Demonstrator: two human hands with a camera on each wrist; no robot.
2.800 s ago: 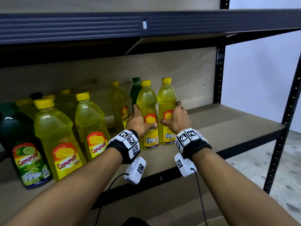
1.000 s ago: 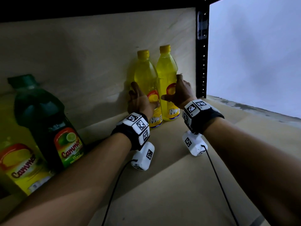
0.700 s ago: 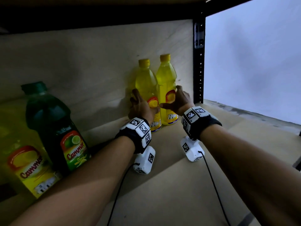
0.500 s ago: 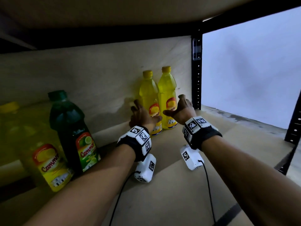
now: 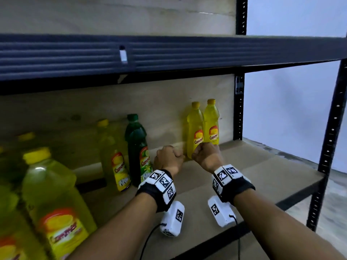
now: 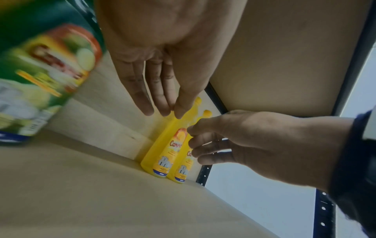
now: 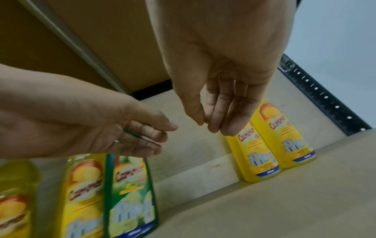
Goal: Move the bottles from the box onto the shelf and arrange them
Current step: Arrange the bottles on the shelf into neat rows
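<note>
Two slim yellow bottles [image 5: 195, 132] [image 5: 211, 124] stand upright side by side against the back board, near the shelf's right rear post. In the right wrist view the same pair [image 7: 256, 154] [image 7: 284, 136] stands free of any fingers. My left hand [image 5: 169, 158] hovers just left of them and my right hand [image 5: 205, 153] just in front of them. Both hands hold nothing. The left wrist view shows my left fingers [image 6: 160, 96] relaxed and nearly straight, and the right wrist view shows my right fingers [image 7: 219, 104] the same.
A dark green bottle [image 5: 138, 147] and a yellow one [image 5: 114, 156] stand left of my hands. Larger yellow bottles [image 5: 54, 199] crowd the front left. The upper shelf beam [image 5: 169, 53] hangs low overhead. Bare shelf board [image 5: 262, 175] lies to the right. No box is in view.
Both hands have let go of the two yellow bottles and pulled back toward me. My head has also drawn back out from under the upper shelf.
</note>
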